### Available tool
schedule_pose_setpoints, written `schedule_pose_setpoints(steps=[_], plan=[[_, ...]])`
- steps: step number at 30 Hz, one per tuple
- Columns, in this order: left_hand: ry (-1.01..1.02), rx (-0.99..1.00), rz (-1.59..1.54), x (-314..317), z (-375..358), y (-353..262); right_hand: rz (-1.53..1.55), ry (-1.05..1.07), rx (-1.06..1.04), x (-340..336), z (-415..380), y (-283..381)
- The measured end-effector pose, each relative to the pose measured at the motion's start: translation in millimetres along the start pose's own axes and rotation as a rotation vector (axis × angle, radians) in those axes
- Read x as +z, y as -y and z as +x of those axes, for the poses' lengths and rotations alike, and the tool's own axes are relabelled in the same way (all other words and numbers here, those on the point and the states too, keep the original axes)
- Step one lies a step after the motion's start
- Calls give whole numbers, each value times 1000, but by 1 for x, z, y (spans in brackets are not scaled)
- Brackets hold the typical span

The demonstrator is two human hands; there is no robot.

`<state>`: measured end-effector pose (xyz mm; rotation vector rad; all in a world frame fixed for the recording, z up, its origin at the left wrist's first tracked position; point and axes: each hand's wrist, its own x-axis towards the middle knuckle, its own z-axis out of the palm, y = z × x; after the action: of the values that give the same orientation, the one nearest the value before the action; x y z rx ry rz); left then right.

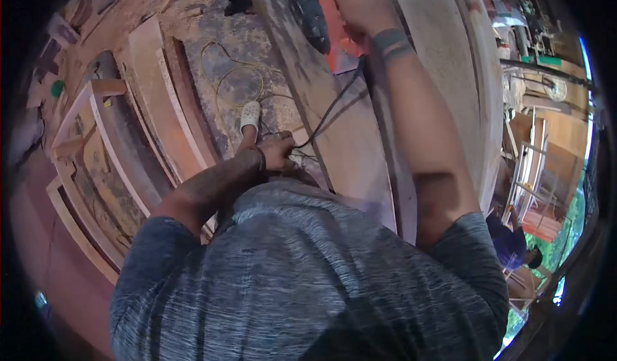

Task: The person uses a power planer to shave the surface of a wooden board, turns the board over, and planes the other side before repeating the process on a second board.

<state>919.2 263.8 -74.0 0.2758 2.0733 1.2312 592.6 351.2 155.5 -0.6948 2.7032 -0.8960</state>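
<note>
My right hand [361, 4] is closed on an orange-red electric planer [340, 36] with a black side part, at the top of the view. The planer rests on a long wooden plank [360, 162] that runs away from me. From its rear a black power cord [329, 111] curves back across the plank's left edge to my left hand [277, 152]. My left hand is low by my waist, its fingers curled round the cord. Part of the planer's front lies beyond the top of the view.
Another wide board [443, 52] lies to the right. Wooden frames and boards [170, 104] stand on the left. A yellowish cord [241, 72] loops over the dusty floor beside my white clog [250, 113]. Another person [511, 245] is at the far right.
</note>
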Motion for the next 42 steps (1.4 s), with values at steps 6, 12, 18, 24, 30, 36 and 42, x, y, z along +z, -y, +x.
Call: schedule_pose_setpoints(steps=[6, 12, 18, 24, 30, 36, 42], plan=[[-168, 173, -7, -30, -54, 15, 36, 47, 133, 0, 37, 19], [-569, -3, -38, -82, -24, -97, 85, 49, 60, 17, 74, -16], [-407, 233, -167, -22, -10, -93, 89, -82, -145, 19, 6, -41], [3, 306, 496, -52, -81, -106, 166, -53, 5, -10, -226, -73], [-12, 620, -255, 16, -21, -63, 23, 9, 364, -31, -367, -74], [-42, 576, 223, -54, -51, -110, 30, -49, 104, -25, -269, -83], [-263, 364, 416, -105, -45, -79, 79, -108, 20, -18, -123, -61]])
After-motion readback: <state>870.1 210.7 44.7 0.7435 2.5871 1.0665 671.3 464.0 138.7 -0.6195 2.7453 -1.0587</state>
